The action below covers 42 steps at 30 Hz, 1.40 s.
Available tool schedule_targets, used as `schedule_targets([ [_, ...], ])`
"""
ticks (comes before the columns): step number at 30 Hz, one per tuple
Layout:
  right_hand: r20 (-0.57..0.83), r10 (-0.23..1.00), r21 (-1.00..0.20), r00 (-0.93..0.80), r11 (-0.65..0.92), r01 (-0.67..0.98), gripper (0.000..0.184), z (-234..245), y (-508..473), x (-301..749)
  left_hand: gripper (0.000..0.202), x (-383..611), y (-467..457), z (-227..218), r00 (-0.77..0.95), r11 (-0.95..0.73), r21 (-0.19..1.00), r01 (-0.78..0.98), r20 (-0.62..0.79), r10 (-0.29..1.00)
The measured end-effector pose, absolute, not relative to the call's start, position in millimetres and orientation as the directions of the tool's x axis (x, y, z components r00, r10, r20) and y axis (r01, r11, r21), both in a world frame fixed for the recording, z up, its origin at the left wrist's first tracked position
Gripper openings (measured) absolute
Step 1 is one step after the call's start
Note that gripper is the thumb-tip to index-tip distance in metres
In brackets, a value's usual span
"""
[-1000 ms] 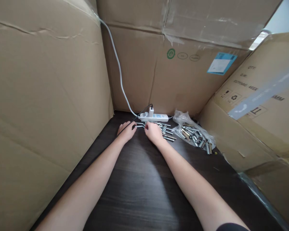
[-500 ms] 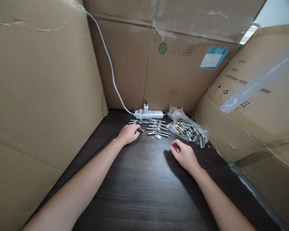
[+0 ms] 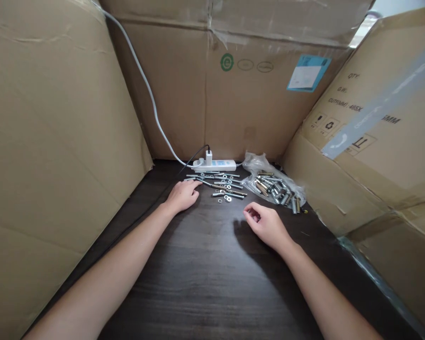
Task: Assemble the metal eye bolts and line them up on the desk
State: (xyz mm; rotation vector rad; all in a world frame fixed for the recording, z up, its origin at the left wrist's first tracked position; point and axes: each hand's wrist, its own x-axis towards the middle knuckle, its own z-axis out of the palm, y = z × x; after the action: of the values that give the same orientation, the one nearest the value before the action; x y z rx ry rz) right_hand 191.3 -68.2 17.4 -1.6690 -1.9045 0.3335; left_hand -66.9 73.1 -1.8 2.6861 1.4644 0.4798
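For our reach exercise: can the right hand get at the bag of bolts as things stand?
Probably yes: the right hand is close to the bag, with only table between them.

Top edge cuts off white cable (image 3: 146, 89), blue label (image 3: 308, 72) print unreadable, right hand (image 3: 265, 224) palm hidden by curled fingers

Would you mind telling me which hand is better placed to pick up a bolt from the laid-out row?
Probably the left. The left hand has its fingertips at the row of bolts; the right hand sits curled, apart from it, nearer the plastic bag.
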Motion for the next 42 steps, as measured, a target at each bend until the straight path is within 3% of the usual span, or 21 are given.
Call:
schedule_targets([
  [8, 0.217, 0.974, -0.573, -0.061, 0.178, 0.8, 0.018, 15.8, -67.3, 190.9, 0.043, -70.4, 75.7, -5.5, 0.51, -0.568, 0.293, 0.769, 0.254, 0.822],
  [12, 0.203, 0.977, -0.583, -0.067, 0.175, 0.793, 0.017, 16.1, -66.9, 191.5, 0.039, -71.5, 76.9, -8.9, 0.478, -0.587, 0.369, 0.721, 0.35, 0.806],
  [17, 0.199, 0.977, -0.582, -0.077, 0.181, 0.793, 0.019, 16.1, -66.8, 192.4, 0.017, -70.7, 78.3, -9.2, 0.343, -0.496, 0.421, 0.759, 0.39, 0.855],
  [20, 0.197, 0.977, -0.584, -0.086, 0.187, 0.79, 0.018, 16.5, -67.0, 192.8, 0.006, -69.8, 79.0, -8.0, 0.372, -0.522, 0.42, 0.743, 0.389, 0.843],
  [26, 0.183, 0.979, -0.595, -0.092, 0.184, 0.783, 0.018, 18.9, -67.4, 192.0, 0.022, -69.5, 76.6, -4.6, 0.52, -0.652, 0.387, 0.652, 0.399, 0.756],
  [34, 0.154, 0.982, -0.6, -0.114, 0.184, 0.779, 0.019, 20.6, -67.8, 190.7, 0.043, -69.0, 75.5, -3.7, 0.571, -0.672, 0.367, 0.643, 0.355, 0.74],
  [37, 0.151, 0.982, -0.599, -0.117, 0.185, 0.779, 0.019, 20.8, -67.9, 190.8, 0.04, -69.4, 74.5, -2.5, 0.511, -0.654, 0.382, 0.653, 0.416, 0.752],
  [42, 0.149, 0.982, -0.605, -0.115, 0.182, 0.775, 0.019, 20.0, -68.3, 191.3, 0.03, -71.5, 76.0, -3.9, 0.299, -0.484, 0.377, 0.79, 0.451, 0.841],
])
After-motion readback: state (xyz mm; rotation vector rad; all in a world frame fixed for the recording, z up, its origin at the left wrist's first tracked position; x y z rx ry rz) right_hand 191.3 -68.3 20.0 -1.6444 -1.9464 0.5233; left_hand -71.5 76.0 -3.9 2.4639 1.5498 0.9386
